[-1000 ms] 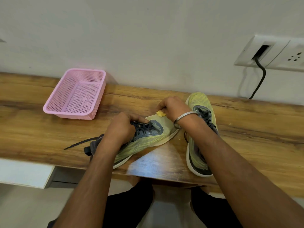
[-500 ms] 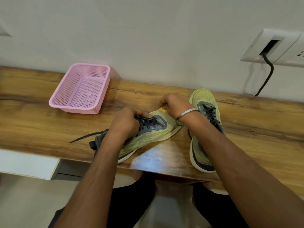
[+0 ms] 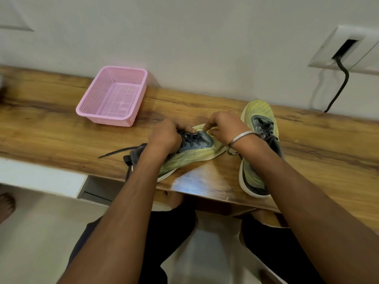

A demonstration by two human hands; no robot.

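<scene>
From the head camera, you have the shoe (image 3: 194, 154) lying across the front of the desk (image 3: 51, 130). Its toe points toward the wall and its heel hangs just past the near edge, so the top and the toe are both within easy reach.

Your left hand (image 3: 164, 138) sits over the middle of the shoe. Its fingers (image 3: 185, 129) are curled down and clamped on the laced part. That grip looks meant to pin the shoe so it cannot slide or roll while the other hand works.

Your right hand (image 3: 225, 126) is at the toe with its fingers (image 3: 208, 126) bunched together and their tips against the yellow fabric. You cannot tell from here whether they pinch the toe's edge or press something small against it, because the knuckles hide the contact. A metal bangle (image 3: 240, 137) rides on that wrist.

One loose lace (image 3: 117, 151) trails off to the left along the desk, away from both hands.

The second shoe (image 3: 258, 111) stands just beside your right forearm, sole down and toe to the wall. It is probably parked there to wait its turn.

The pink basket (image 3: 108, 118) sits apart to the left, near the wall and within reach of your left hand. On the wall to the right, a dark cable (image 3: 338, 93) drops from a socket plate (image 3: 346, 48) to the back of the desk, well away from the work.
</scene>
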